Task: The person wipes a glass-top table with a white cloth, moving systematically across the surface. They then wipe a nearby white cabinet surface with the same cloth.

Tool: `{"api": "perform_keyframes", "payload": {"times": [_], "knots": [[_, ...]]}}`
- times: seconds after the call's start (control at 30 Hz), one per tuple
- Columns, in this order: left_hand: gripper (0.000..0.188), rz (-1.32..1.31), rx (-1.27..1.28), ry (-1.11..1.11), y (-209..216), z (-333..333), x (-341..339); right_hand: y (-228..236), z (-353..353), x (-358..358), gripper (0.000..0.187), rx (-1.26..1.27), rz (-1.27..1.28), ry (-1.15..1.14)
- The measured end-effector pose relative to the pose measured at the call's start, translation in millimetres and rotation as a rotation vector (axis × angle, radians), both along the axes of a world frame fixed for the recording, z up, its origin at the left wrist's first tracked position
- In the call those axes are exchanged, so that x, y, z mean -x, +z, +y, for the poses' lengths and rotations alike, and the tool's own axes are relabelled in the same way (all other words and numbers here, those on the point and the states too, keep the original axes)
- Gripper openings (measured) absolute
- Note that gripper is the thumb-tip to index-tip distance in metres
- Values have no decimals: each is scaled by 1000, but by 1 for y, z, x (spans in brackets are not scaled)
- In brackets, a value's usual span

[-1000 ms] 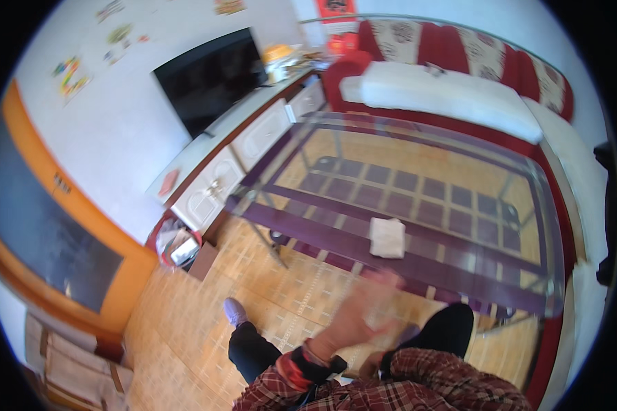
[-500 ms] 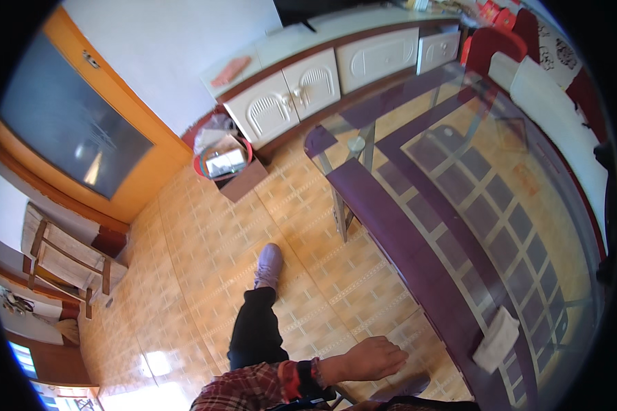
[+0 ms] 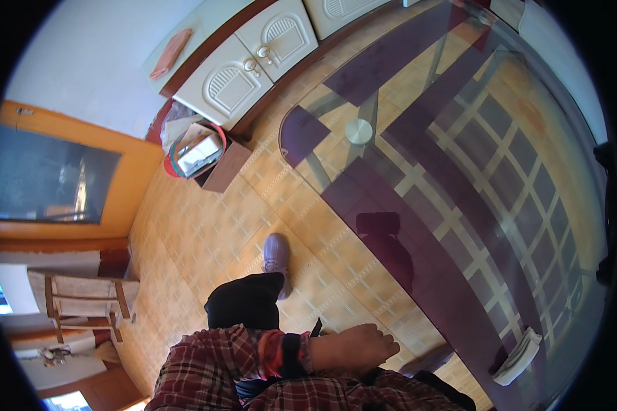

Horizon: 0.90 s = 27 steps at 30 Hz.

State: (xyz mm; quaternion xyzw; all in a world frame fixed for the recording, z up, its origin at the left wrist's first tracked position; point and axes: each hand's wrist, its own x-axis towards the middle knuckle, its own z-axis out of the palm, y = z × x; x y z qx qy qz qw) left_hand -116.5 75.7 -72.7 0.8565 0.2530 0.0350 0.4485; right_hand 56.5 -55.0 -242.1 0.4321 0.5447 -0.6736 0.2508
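Observation:
My left hand [image 3: 363, 349] crosses in front of my body at the bottom. Its fingers are curled into a loose fist, back of the hand up, and nothing sticks out of it. A dark band circles the red cuff of my plaid sleeve [image 3: 206, 363]. My right hand is out of sight. To the right stands a glass table [image 3: 363, 185] with purple bands and a grid pattern. A folded white cloth [image 3: 519, 357] lies near its front edge, apart from my hand.
A pink cloth [image 3: 171, 53] lies on the white cabinet [image 3: 233, 89] at the back. Below it is a box [image 3: 225, 168] beside a red-rimmed bin [image 3: 171, 164]. At the left are an orange-framed door [image 3: 123, 161] and a wooden chair [image 3: 86, 305]. My shoe [image 3: 276, 253] rests on the tiled floor.
The view has turned and come closer to the table and cabinet, which look larger now. My left hand stays in a loose fist. A dark reflection now shows on the tabletop.

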Motion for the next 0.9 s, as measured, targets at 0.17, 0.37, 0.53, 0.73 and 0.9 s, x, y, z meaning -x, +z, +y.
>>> {"api": "perform_keyframes", "payload": {"times": [0.17, 0.37, 0.53, 0.73, 0.9], "knots": [[24, -15, 63, -144, -3, 40, 45, 0, 3, 46, 51, 26, -40, -105], [26, 42, 10, -305, -19, 77, 99, -12, 2, 107, 52, 54, -56, -234], [29, 45, -40, -378, -8, 75, 129, -48, -24, 170, 53, 100, 82, -277], [36, 15, -128, -282, 1, 66, 151, -71, -8, 176, 54, 7, 496, -197], [40, 138, -274, -112, -3, 72, 195, -21, 59, 139, 49, -555, -75, -322]]}}
